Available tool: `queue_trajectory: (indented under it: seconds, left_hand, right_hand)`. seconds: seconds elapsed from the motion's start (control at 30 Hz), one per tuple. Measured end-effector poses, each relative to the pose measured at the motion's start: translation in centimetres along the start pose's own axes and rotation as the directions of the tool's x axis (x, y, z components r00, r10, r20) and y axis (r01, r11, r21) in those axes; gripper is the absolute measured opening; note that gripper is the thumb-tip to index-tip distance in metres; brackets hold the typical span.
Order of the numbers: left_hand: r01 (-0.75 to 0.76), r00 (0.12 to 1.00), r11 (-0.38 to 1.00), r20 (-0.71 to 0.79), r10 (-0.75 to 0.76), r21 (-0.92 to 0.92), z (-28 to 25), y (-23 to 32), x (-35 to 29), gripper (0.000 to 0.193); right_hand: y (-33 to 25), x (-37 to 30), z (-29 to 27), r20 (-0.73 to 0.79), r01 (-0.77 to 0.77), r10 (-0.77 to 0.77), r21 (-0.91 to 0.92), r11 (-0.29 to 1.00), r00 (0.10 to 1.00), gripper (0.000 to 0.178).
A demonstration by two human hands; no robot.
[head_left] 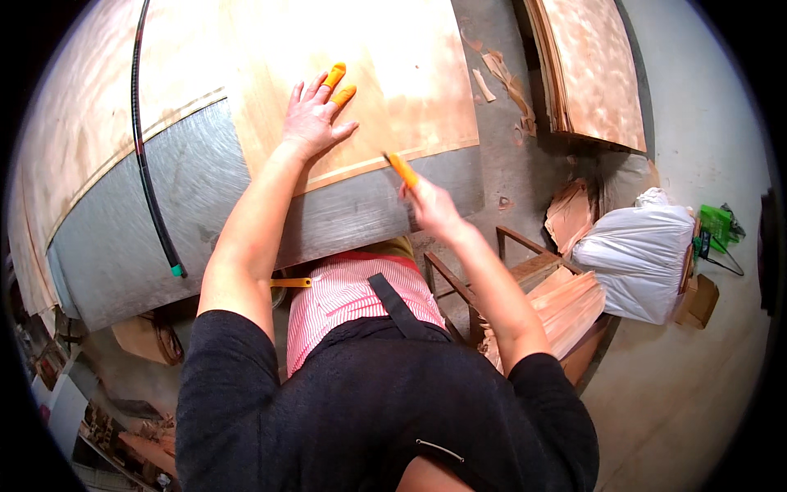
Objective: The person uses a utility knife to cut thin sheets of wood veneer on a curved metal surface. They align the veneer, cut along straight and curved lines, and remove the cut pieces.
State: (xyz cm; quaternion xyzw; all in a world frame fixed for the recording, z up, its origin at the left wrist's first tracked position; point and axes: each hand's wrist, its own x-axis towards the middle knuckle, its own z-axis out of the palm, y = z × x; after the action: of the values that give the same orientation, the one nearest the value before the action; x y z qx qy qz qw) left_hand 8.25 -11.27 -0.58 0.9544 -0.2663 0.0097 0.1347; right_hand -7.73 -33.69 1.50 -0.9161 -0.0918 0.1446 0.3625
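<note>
My left hand [311, 123] lies flat with its fingers spread on a pale wood veneer sheet [377, 74]. Orange finger covers are on two of its fingers. My right hand [434, 209] is closed near the sheet's front edge. From it points a slim orange tool with a dark, narrow tip, seemingly a knife [401, 169]; whether part of the orange is a finger cover, I cannot tell. The tip is at the light strip along the sheet's edge. Beneath the sheet is a grey metal tabletop [344, 217], bare along its front.
A black hose [141, 156] with a green end crosses the left side. Stacked veneer [594, 74] stands at the back right. Right of me are a rusty metal frame [455, 283], veneer offcuts [566, 303] and a full white sack [639, 254]. Scraps [512, 82] lie on the floor.
</note>
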Motion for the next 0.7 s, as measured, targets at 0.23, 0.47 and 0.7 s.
queue_trajectory:
  seconds: [0.23,0.47,0.7]
  left_hand:
    - [0.009,1.000,1.000,-0.012,-0.009,-0.004,-0.2,0.3,0.2,0.059]
    - [0.029,0.999,0.999,0.022,-0.028,-0.024,-0.6,0.3,0.4,0.060]
    - [0.023,1.000,0.999,0.022,-0.022,-0.034,-0.4,0.3,0.4,0.059]
  right_hand:
    - [1.8,10.1,-3.2,0.174,-0.001,0.018,-0.097,0.995,0.985,0.022]
    - [0.6,11.8,-3.8,0.232,0.152,-0.082,-0.299,0.942,0.969,0.021]
    - [2.3,7.5,-2.8,0.103,0.026,-0.003,-0.220,0.975,0.995,0.015]
